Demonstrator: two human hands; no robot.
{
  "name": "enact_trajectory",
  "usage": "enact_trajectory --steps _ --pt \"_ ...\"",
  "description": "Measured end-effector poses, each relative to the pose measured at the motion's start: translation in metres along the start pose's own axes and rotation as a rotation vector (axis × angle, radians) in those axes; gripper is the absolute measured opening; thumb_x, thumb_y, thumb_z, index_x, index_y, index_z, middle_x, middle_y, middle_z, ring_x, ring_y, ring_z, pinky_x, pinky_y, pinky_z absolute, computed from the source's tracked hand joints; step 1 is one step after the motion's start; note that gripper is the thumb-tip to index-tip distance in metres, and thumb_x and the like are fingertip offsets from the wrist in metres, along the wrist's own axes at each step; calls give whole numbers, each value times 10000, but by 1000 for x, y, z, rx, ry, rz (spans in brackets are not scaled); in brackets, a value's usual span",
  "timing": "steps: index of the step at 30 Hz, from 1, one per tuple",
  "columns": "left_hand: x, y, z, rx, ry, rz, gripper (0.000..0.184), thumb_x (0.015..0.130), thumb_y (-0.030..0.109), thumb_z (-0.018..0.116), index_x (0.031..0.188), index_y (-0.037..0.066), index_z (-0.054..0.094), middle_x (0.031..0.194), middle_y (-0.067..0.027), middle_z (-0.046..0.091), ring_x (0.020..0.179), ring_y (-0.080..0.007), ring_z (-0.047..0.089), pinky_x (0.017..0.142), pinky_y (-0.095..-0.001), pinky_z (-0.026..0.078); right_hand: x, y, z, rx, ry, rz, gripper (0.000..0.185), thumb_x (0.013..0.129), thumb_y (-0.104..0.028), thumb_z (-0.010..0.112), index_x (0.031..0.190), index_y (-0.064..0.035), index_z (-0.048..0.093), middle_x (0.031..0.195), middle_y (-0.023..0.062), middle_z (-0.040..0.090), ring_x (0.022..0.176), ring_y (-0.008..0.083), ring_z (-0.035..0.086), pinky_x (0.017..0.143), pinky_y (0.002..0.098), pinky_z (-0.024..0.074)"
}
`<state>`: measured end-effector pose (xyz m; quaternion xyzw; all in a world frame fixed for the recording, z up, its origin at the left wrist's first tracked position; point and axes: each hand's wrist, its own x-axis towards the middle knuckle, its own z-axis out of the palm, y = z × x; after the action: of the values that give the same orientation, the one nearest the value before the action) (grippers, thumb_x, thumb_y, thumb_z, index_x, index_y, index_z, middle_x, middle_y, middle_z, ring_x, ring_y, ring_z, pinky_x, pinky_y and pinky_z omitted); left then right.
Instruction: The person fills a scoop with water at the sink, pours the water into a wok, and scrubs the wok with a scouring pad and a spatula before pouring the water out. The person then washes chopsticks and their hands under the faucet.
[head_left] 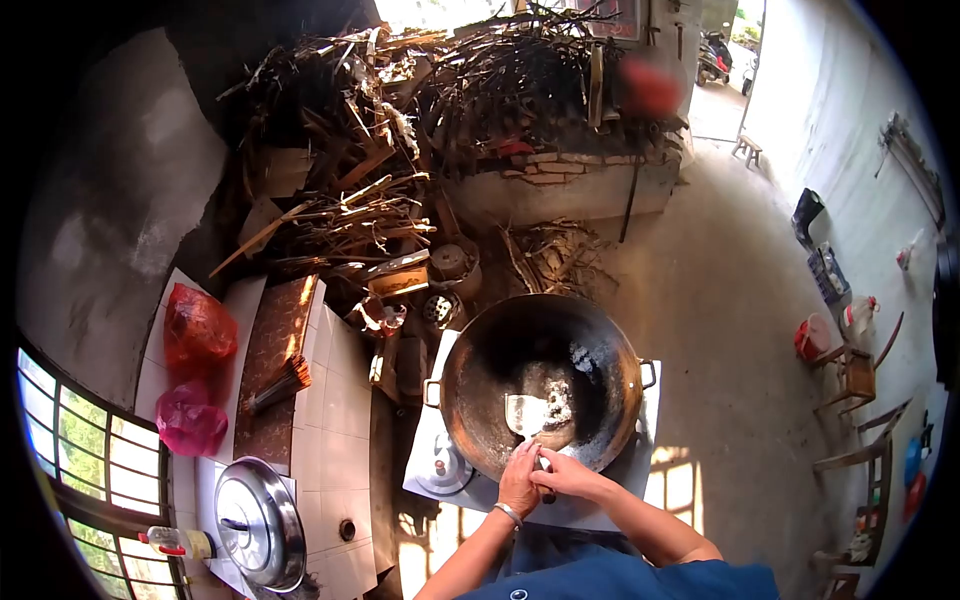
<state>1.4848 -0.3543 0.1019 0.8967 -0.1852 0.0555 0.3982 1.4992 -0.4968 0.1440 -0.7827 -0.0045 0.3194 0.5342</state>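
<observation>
A large dark wok (480,350) with two side handles sits on a white gas stove (440,470) right in front of me. Inside it, the metal blade of a wok spatula (525,412) lies against the bottom, beside a patch of whitish residue or liquid that I cannot name. My left hand (517,482), with a bracelet at the wrist, is closed round the spatula's handle near the wok's front rim. Close against it, my right hand (570,474) grips the same handle, whose end shows below the fingers.
A tiled counter on the left holds a steel lid (262,525), an oil bottle (178,543), a red bag (198,325), a pink bag (192,418) and a bundle of chopsticks (283,382). Firewood (350,215) is heaped behind. Wooden chairs (855,375) line the right wall.
</observation>
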Motion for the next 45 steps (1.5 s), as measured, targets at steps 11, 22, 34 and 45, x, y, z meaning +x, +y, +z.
enact_trajectory --steps 11,22,34,45 --pt "16 -22 -37 -177 20 -195 91 725 69 593 810 39 579 918 -105 644 970 -258 604 794 -320 490 151 90 -24 -625 564 87 565 778 -283 550 1299 -164 366 1282 159 374 1071 310 450 852 420 428" --pt "29 -35 -45 -259 -47 -183 69 718 39 591 784 39 575 932 -101 648 955 -252 611 790 -312 496 146 58 -11 -836 186 -555 235 734 -166 534 957 -121 594 933 103 567 871 287 545 746 381 467" --pt "32 -28 -50 -171 -109 -172 102 715 29 601 808 29 558 954 -104 643 986 -247 598 799 -305 499 172 99 -14 -727 373 -494 226 843 -227 463 964 -95 601 937 136 589 860 307 555 731 398 462" --pt "20 -21 -40 -160 -79 -120 119 686 53 624 794 70 577 921 -79 647 943 -231 613 756 -301 507 145 66 -17 -235 314 -52 217 839 -208 451 870 -46 593 860 136 598 827 263 578 721 346 468"
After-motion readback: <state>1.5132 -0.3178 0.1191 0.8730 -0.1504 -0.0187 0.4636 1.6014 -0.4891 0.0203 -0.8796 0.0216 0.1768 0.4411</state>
